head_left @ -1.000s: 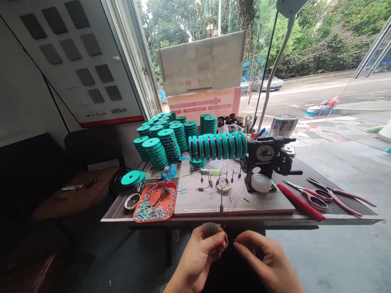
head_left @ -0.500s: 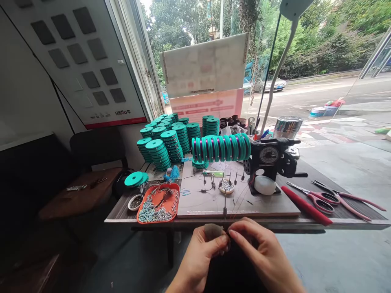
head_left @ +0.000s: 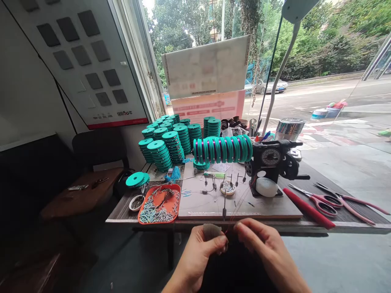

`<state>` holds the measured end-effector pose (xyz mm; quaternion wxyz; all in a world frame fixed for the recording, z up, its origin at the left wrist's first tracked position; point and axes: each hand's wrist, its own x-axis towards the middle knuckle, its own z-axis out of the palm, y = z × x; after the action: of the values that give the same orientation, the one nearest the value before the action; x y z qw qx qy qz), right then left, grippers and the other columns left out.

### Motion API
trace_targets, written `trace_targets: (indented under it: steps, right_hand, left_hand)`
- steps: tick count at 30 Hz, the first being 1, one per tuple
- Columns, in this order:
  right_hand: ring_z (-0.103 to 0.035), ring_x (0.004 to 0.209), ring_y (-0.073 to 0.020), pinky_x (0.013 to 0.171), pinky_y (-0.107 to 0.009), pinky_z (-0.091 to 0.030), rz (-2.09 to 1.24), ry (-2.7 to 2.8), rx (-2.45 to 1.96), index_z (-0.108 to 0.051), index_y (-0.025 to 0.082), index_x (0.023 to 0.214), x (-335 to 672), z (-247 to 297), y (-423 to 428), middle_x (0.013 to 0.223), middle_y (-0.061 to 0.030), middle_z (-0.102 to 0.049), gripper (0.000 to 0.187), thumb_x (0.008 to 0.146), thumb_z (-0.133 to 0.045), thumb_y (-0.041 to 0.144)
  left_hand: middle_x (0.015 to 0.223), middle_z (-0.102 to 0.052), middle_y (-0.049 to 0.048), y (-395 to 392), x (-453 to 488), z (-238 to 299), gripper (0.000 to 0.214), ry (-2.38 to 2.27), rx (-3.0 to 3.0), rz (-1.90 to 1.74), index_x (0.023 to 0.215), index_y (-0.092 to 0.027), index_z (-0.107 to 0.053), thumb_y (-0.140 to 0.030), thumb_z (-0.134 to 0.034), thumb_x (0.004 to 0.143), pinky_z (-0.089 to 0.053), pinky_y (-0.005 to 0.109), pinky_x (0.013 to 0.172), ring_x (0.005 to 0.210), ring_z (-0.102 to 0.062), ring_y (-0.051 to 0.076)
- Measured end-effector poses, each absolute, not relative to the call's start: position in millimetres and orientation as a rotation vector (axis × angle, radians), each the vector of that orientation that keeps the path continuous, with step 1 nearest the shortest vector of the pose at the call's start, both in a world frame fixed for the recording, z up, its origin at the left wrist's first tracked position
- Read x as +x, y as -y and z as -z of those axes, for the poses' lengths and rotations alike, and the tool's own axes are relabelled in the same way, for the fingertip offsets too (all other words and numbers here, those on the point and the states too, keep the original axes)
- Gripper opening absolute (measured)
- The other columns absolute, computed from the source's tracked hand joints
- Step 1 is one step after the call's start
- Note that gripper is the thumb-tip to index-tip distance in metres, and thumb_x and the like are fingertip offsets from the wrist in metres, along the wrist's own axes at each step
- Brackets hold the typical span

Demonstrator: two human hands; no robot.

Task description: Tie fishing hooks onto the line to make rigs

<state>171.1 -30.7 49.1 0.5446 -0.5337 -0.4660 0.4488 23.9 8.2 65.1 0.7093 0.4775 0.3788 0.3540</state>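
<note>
Below the table's front edge, my left hand is closed in a pinch, a grey-brown thimble-like cover on its thumb. My right hand is also pinched, its fingertips close to those of the left. A thin reddish line runs from between the two hands up across the work board towards the black winding machine. Whatever small thing the fingers grip on that line is too small to make out. On the machine's shaft sits a row of green spools.
Stacks of green spools stand at the back left. An orange tray of small metal parts and a small bowl lie at the front left. A red bar, red scissors and pink pliers lie at the right.
My right hand came in from the right until its fingertips met the left hand's, then drew back slightly. The view shifted a little; the table's things stayed put.
</note>
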Motion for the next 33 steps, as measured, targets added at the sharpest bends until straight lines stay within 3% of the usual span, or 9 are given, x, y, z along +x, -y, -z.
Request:
trace_targets:
  steps: [5, 9, 16, 25, 29, 33]
  right_hand:
    - [-0.041, 0.043, -0.0066, 0.044, -0.020, -0.034, -1.405, 0.690, -1.016, -0.061, 0.016, 0.092, 168.1, -35.6, 19.5, 0.056, 0.0042, -0.055, 0.037, 0.067, -0.071, 0.042]
    - [-0.036, 0.037, -0.0032, 0.036, -0.015, -0.025, -1.648, 0.519, -0.803, -0.063, 0.013, 0.073, 159.6, -24.6, 17.3, 0.048, 0.0054, -0.049, 0.029, 0.066, -0.074, 0.039]
    - [-0.046, 0.044, -0.0045, 0.043, -0.015, -0.038, -1.585, 0.434, -0.780, -0.063, 0.014, 0.065, 171.4, -43.5, 32.4, 0.053, 0.0018, -0.057, 0.024, 0.064, -0.077, 0.033]
    - [-0.041, 0.043, -0.0047, 0.038, -0.013, -0.041, -1.161, 0.279, -0.688, -0.057, 0.020, 0.063, 251.5, -119.9, 4.6, 0.056, 0.0050, -0.046, 0.025, 0.047, -0.074, 0.011]
    - [-0.044, 0.042, -0.0104, 0.039, -0.023, -0.042, -0.968, 0.688, -1.008, -0.059, 0.022, 0.063, 252.1, -119.2, 4.3, 0.054, 0.0019, -0.049, 0.018, 0.056, -0.070, 0.034]
    - [-0.055, 0.049, -0.0220, 0.045, -0.031, -0.040, -0.382, 1.107, -1.793, -0.067, 0.025, 0.065, 246.2, -108.0, 25.9, 0.053, -0.0045, -0.060, 0.037, 0.058, -0.056, 0.060]
  left_hand:
    - [0.051, -0.049, -0.0024, -7.5, 23.9, -65.1, 0.014, -0.851, 1.031, -0.747, 0.053, -0.013, -0.059, -0.018, -0.066, 0.064, -0.029, 0.024, 0.055, 0.053, -0.038, 0.009]
    - [0.054, -0.051, -0.0008, -8.0, 23.2, -64.5, 0.014, -0.802, 0.994, -0.707, 0.055, -0.012, -0.059, -0.020, -0.065, 0.065, -0.028, 0.024, 0.056, 0.054, -0.038, 0.009]
    - [0.050, -0.051, -0.0011, -9.3, 32.4, -68.3, 0.012, -0.764, 0.970, -0.668, 0.052, -0.012, -0.059, -0.017, -0.068, 0.058, -0.028, 0.024, 0.054, 0.051, -0.042, 0.009]
    - [0.048, -0.053, -0.0018, -14.9, 33.1, -72.8, 0.009, -0.727, 0.893, -0.660, 0.056, -0.013, -0.062, -0.018, -0.069, 0.057, -0.027, 0.023, 0.053, 0.047, -0.042, 0.008]
    - [0.048, -0.053, -0.0016, -11.1, 29.1, -63.2, 0.012, -0.773, 0.903, -0.697, 0.054, -0.013, -0.061, -0.020, -0.071, 0.057, -0.027, 0.024, 0.053, 0.049, -0.043, 0.009]
    - [0.050, -0.054, -0.0007, -6.7, 27.8, -52.7, 0.017, -0.812, 0.896, -0.780, 0.053, -0.013, -0.061, -0.024, -0.073, 0.060, -0.029, 0.025, 0.056, 0.053, -0.044, 0.010]
